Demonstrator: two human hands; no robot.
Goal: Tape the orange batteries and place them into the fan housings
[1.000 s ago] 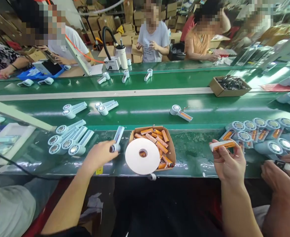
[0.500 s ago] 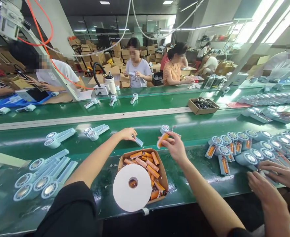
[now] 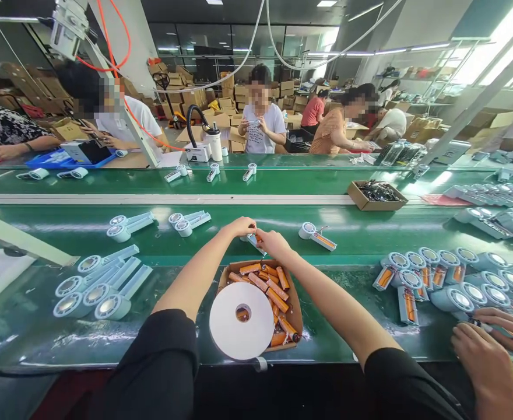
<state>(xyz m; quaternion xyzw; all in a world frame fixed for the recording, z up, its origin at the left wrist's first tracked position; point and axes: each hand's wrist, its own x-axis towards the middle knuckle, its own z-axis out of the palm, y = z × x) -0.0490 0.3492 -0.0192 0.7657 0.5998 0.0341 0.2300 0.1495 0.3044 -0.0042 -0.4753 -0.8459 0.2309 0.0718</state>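
My left hand [image 3: 242, 226] is closed on a light blue handheld fan body [image 3: 253, 240], mostly covered by my fingers. Against its handle, my right hand [image 3: 274, 244] pinches an orange battery [image 3: 259, 237], of which only a little shows. Just below both hands sits a cardboard box [image 3: 299, 303] of orange batteries [image 3: 277, 290] with wires. A large white roll of tape [image 3: 221, 326] leans over the box's front left. To the right of my hands lies a fan [image 3: 315, 235] with an orange battery in its open handle.
Light blue fan bodies lie at left [image 3: 94, 294] and on the belt [image 3: 129, 224]. Fans with batteries [image 3: 409, 286] crowd the right, beside a co-worker's hands [image 3: 486, 344]. A carton of dark parts [image 3: 376, 195] stands farther back. Several people work across the belt.
My right hand has moved left with the battery, from above the box to the fan body in my left hand. The view has shifted, and the fan on the right is uncovered.
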